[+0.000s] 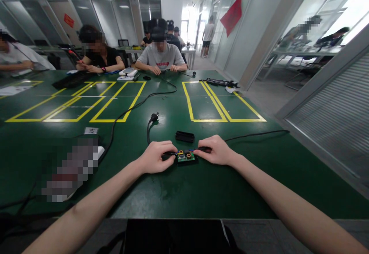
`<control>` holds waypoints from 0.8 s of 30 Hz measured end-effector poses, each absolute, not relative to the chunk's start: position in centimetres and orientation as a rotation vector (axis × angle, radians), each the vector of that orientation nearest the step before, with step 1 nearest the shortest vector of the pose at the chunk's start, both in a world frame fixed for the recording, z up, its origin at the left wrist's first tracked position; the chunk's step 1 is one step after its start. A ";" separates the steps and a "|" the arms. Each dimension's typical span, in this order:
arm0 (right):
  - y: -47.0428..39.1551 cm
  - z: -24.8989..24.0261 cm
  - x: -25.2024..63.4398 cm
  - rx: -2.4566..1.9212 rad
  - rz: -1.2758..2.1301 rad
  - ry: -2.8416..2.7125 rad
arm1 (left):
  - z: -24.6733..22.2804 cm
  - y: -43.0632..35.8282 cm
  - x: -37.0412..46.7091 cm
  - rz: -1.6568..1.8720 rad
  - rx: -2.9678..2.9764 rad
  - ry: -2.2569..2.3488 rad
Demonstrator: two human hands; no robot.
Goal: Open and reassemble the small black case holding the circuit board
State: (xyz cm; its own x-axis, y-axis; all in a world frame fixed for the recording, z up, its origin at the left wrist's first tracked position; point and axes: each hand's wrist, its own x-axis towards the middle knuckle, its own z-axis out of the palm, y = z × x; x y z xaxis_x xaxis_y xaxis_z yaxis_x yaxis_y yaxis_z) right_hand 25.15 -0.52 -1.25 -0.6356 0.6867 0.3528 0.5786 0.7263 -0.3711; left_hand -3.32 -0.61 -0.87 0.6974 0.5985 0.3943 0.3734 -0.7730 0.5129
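Observation:
Between my hands lies a small green circuit board (182, 158) with copper coils on it, sitting in or on a black casing half. My left hand (158, 157) pinches a black power cord on the board's left side; coloured wires show at its end. On the other side my right hand (215, 151) grips a second black cable (253, 134), which trails off to the right. Just behind the board rests a black plastic casing half (185, 136), its hollow side showing. A black plug (154, 117) stands on the table, its cord curving toward my left hand.
The green table (150, 192) carries yellow tape outlines (188, 104). A pixelated object (72, 171) lies to the left near a numbered label (91, 130). A long black cable (127, 110) crosses the left half. Across the table, co-workers sit, one in a grey shirt (163, 56).

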 end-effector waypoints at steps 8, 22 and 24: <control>-0.4 -1.0 24.9 -0.989 0.361 -2.530 | -0.9 -0.7 -3.1 0.641 2.530 0.783; -0.2 -1.3 24.5 -1.063 0.342 -2.553 | -1.2 0.3 -3.4 0.757 2.539 0.894; -0.1 -1.3 24.4 -1.062 0.327 -2.549 | -1.2 0.4 -3.4 0.758 2.519 0.882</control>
